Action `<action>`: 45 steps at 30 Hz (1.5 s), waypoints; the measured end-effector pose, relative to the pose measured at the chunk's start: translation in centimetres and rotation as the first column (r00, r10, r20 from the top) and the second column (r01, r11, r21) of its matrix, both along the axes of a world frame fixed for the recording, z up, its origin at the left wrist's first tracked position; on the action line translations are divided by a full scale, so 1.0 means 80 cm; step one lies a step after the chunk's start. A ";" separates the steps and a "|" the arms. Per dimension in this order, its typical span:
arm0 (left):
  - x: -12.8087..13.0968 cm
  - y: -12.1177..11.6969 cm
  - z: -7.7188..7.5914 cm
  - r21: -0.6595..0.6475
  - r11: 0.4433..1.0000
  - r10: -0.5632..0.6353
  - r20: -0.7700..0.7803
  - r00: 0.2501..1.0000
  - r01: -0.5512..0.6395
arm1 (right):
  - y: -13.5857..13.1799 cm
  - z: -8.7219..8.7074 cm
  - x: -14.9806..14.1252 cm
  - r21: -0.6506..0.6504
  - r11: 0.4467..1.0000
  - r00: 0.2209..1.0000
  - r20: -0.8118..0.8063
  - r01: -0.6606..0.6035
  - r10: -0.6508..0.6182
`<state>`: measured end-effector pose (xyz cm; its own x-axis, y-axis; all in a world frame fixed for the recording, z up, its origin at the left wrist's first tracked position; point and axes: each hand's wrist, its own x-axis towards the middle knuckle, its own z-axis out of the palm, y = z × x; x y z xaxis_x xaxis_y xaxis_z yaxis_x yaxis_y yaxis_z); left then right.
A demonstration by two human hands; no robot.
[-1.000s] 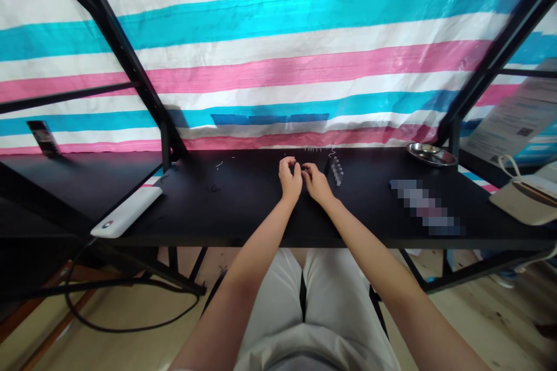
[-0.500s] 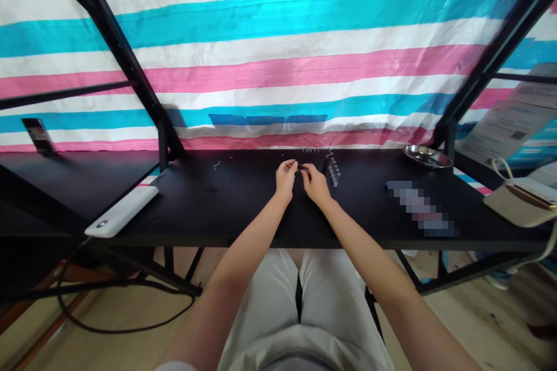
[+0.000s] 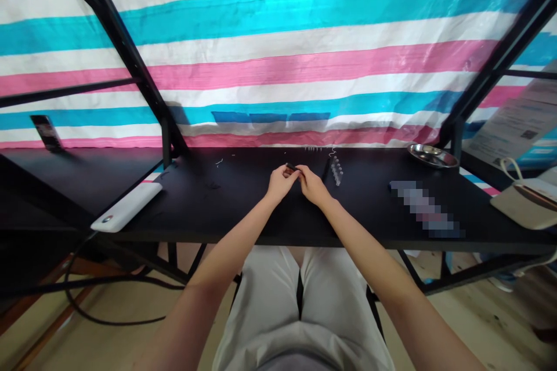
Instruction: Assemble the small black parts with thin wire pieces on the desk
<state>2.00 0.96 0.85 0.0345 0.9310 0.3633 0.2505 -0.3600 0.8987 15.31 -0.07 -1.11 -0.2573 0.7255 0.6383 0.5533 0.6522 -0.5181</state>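
Observation:
Both my hands meet over the middle of the black table. My left hand and my right hand pinch a small dark part between their fingertips, just above the tabletop. What the part is I cannot make out. A short row of small clear vials and a thin dark stick lie just right of my right hand. Tiny metal bits line the table's far edge.
A white power bank with a black cable lies at the table's left edge. A metal dish sits at the back right, a beige bag further right. Black frame posts rise at both sides before a striped tarp.
My hands have shifted slightly left and lifted the small dark part between the fingertips; my left elbow has swung outward. The head camera drifted a little.

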 end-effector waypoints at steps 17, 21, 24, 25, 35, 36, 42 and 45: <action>-0.119 0.026 0.004 0.077 0.793 0.420 -0.787 0.452 -0.604 | -0.002 0.000 -0.002 -0.018 0.999 0.995 0.099 0.029 -0.027; -0.114 0.021 0.004 0.102 0.801 0.422 -0.794 0.437 -0.589 | -0.005 0.006 -0.002 0.040 0.998 0.997 0.059 0.049 -0.051; -0.113 0.018 0.004 0.112 0.806 0.419 -0.801 0.428 -0.581 | -0.010 0.014 0.001 0.141 0.987 0.997 -0.004 0.075 -0.075; -0.113 0.017 0.004 0.114 0.808 0.418 -0.802 0.427 -0.577 | -0.011 0.017 0.004 0.170 0.981 0.996 -0.024 0.093 -0.090; -0.115 0.015 0.000 0.108 0.810 0.411 -0.805 0.428 -0.576 | -0.016 0.037 0.069 0.343 0.750 0.807 -0.416 0.565 -0.418; -0.114 0.014 0.001 0.098 0.810 0.405 -0.806 0.431 -0.578 | -0.015 0.038 0.076 0.328 0.728 0.779 -0.442 0.603 -0.446; -0.113 0.009 0.001 0.102 0.801 0.414 -0.805 0.424 -0.590 | -0.009 0.031 0.105 0.184 0.691 0.703 -0.354 0.699 -0.617; -0.112 0.006 0.000 0.176 0.776 0.503 -0.752 0.425 -0.606 | -0.008 0.028 0.107 0.114 0.683 0.689 -0.226 0.721 -0.689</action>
